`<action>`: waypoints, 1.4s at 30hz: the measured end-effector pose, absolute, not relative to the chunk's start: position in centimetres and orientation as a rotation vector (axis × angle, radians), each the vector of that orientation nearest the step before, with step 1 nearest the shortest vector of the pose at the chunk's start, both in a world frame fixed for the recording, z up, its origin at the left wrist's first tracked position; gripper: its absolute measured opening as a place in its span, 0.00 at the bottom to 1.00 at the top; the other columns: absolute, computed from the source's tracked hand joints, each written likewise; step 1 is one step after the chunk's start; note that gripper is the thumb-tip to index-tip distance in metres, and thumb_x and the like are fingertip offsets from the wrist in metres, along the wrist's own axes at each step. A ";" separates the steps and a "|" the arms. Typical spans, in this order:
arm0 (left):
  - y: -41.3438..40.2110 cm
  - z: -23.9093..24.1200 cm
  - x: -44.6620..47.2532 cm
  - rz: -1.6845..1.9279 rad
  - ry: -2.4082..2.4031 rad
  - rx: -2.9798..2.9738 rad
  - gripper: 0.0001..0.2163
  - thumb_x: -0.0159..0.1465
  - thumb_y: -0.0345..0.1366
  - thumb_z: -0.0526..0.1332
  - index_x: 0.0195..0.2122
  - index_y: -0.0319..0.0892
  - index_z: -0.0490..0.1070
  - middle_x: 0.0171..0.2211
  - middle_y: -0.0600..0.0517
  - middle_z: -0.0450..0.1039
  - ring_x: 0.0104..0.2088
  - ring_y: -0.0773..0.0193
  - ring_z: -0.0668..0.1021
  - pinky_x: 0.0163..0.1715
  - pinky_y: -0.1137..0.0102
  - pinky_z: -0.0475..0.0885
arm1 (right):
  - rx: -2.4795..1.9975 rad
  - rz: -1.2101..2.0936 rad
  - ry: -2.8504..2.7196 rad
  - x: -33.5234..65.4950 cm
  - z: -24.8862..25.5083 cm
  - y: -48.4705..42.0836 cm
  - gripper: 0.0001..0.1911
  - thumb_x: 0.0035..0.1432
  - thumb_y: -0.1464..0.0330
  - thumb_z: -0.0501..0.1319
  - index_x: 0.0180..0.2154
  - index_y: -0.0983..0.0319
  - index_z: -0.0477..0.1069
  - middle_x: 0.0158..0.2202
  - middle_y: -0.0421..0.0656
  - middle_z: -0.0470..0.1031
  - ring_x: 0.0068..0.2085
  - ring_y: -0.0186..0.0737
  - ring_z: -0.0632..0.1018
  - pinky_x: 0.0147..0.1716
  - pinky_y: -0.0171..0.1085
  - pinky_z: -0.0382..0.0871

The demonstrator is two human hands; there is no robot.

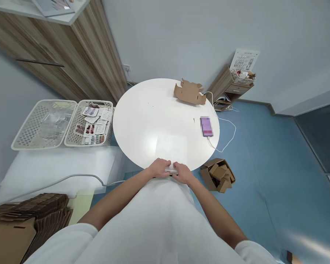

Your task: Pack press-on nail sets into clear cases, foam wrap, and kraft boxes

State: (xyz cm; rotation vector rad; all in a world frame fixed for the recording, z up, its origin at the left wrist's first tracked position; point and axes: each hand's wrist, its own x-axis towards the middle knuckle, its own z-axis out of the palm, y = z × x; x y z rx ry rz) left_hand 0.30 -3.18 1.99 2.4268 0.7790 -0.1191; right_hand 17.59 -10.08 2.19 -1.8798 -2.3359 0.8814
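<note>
At the near edge of the round white table point(137, 121), my left hand point(160, 168) and my right hand point(183, 173) face each other, thumbs toward my body. Both have their fingers closed on a narrow strip of clear plastic point(171, 169) between them. Beyond the strip, a thin, see-through sheet point(171, 145) lies flat on the tabletop; whether it joins the strip I cannot tell.
An unfolded cardboard box point(191, 92) and a blurred purple device point(206, 126) with a white cable are on the table. Two white baskets point(67, 137) stand left, one with printed cards point(100, 129). A carton of cardboard pieces point(206, 178) sits on the floor right.
</note>
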 end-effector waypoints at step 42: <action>-1.6 0.4 0.5 0.032 1.002 2.506 0.18 0.51 0.36 0.58 0.44 0.45 0.62 0.50 0.46 0.63 0.49 0.55 0.66 0.51 0.59 0.52 | -1.962 0.557 -2.349 17.3 0.4 -7.0 0.17 0.45 0.70 0.61 0.40 0.61 0.62 0.53 0.52 0.61 0.51 0.49 0.64 0.48 0.45 0.56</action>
